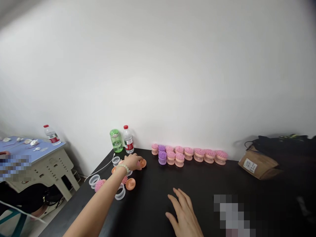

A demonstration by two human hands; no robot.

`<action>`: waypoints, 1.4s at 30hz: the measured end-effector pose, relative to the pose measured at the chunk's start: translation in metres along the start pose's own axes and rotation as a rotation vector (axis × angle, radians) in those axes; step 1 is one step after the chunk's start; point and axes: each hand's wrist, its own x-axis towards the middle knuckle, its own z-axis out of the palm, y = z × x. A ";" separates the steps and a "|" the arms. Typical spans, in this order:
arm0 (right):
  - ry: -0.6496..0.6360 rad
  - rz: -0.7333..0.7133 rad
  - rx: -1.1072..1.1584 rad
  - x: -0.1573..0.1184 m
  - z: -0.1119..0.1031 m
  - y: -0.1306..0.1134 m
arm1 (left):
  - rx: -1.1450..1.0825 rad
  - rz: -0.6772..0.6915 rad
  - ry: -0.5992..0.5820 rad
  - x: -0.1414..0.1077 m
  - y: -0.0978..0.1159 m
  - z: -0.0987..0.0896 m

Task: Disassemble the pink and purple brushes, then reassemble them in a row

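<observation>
Lying just beside left hand (132,161), orange piece (143,163)

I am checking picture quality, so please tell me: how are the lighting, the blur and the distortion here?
Head view: wall softly lit, upper corners darkened; head view: dark heap at right nearly merges with the black table; head view: no strong blur on the left hand or right hand; head view: leftmost bottle leans outward, probably lens distortion.
</observation>
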 end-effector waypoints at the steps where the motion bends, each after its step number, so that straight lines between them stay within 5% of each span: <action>1: -0.007 0.000 -0.004 0.001 -0.002 -0.003 | 0.042 0.030 0.025 0.002 0.004 0.000; 7: 0.018 -0.004 -0.054 0.001 -0.001 -0.012 | 0.124 0.310 0.238 0.025 0.066 0.013; 12: 0.143 -0.058 -0.040 -0.001 0.012 -0.007 | 0.175 0.513 0.289 0.060 0.128 0.036; 16: 0.173 -0.069 0.033 -0.001 0.018 -0.002 | 0.207 0.556 0.302 0.081 0.160 0.053; 21: 0.138 -0.086 0.078 -0.004 0.018 -0.002 | 0.178 0.557 0.313 0.080 0.179 0.061; 28: 0.220 -0.077 0.088 0.000 -0.001 -0.012 | -0.091 0.595 0.280 0.045 0.174 0.045; 35: 0.517 -0.066 0.232 0.012 -0.036 0.003 | -0.619 0.408 0.323 -0.027 0.121 0.026; 42: 0.326 0.003 0.522 0.006 -0.024 -0.014 | -1.240 0.231 0.139 -0.088 0.079 0.049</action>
